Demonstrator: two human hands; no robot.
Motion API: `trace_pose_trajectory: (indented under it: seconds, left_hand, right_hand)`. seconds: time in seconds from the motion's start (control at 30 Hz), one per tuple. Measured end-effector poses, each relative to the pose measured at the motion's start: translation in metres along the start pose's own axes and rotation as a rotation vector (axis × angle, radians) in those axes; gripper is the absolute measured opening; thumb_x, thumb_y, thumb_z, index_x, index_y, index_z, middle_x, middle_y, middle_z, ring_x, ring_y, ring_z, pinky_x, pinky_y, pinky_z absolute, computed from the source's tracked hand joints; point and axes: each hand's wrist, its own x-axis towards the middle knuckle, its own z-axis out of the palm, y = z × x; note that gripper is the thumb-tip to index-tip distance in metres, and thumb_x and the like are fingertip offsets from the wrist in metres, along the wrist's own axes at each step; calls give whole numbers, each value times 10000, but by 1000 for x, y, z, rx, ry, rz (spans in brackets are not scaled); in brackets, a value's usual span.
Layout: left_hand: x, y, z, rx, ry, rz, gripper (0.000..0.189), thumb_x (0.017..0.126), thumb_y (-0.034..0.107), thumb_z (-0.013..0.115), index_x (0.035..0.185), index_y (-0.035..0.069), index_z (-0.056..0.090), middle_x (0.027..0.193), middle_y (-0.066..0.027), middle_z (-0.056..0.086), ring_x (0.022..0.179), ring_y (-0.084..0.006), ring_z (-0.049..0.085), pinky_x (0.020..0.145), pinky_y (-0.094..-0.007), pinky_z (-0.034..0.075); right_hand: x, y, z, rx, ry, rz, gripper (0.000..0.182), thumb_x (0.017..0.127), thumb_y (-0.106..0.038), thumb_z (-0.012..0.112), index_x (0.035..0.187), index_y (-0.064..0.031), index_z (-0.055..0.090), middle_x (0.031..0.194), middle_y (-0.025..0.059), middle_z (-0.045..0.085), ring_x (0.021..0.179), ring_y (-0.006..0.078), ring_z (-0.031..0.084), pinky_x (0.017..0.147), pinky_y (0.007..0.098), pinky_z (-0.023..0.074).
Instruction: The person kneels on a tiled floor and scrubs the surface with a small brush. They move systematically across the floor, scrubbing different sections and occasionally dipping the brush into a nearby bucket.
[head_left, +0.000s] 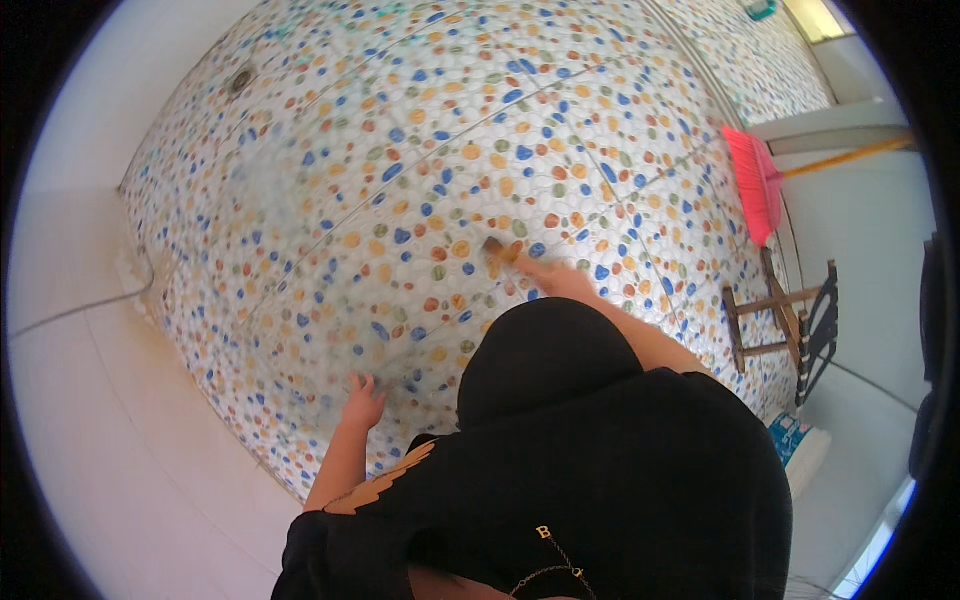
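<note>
My right hand is closed around the handle of a small brush, whose dark end points up and left, close over the pebble-patterned floor. Hand and brush are slightly blurred. Low on the left, my left hand is held over the floor with its fingers apart and nothing in them. A pale, cloudy film lies on parts of the floor around and above it. My knee, in black cloth, rises between the two hands.
A pink broom with a wooden handle leans at the right. Below it a folding stool with a dark wooden frame lies tipped, above a white container. A round drain is at upper left. White walls bound the floor.
</note>
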Motion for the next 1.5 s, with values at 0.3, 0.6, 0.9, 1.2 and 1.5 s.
trace_pose_trajectory:
  seconds: [0.3, 0.6, 0.9, 1.2, 1.5]
  left_hand:
    - [-3, 15, -9, 6, -61, -36, 678, 942, 325, 559, 1515, 110, 266, 1591, -282, 1, 1272, -431, 493, 1015, -464, 454]
    - [0, 10, -12, 16, -63, -8, 675, 941, 312, 552, 1525, 161, 251, 1609, -229, -16, 1262, -411, 511, 999, -457, 467]
    - [-2, 19, -8, 7, -55, -60, 665, 948, 299, 534, 1534, 168, 249, 1614, -213, -36, 1279, -394, 500, 1000, -449, 470]
    - [-15, -14, 4, -217, 73, -31, 607, 941, 293, 545, 1495, 141, 350, 1612, -158, 143, 1320, -354, 460, 1039, -442, 435]
    - [-44, -26, 36, -491, 408, -318, 699, 878, 236, 613, 1487, 49, 323, 1574, -165, 271, 1336, -363, 426, 1065, -432, 404]
  right_hand:
    - [104, 48, -15, -70, 315, 498, 294, 919, -301, 517, 944, -84, 715, 994, 220, 687, 940, 372, 672, 780, 486, 540]
    - [117, 1, 38, -295, 299, -227, 535, 955, -233, 439, 1454, -403, 350, 1054, 170, 618, 838, 351, 674, 723, 458, 538]
    - [209, 31, -68, 84, 582, 467, 376, 928, -298, 431, 1168, -93, 635, 962, 200, 708, 894, 375, 688, 766, 482, 539]
    - [151, -190, 71, -477, -171, -447, 420, 984, -281, 504, 1398, -226, 464, 1087, 146, 639, 787, 298, 656, 655, 432, 536]
    - [68, -136, 104, -414, -756, -1131, 428, 917, -208, 533, 1306, -381, 498, 899, 124, 594, 742, 299, 658, 575, 414, 520]
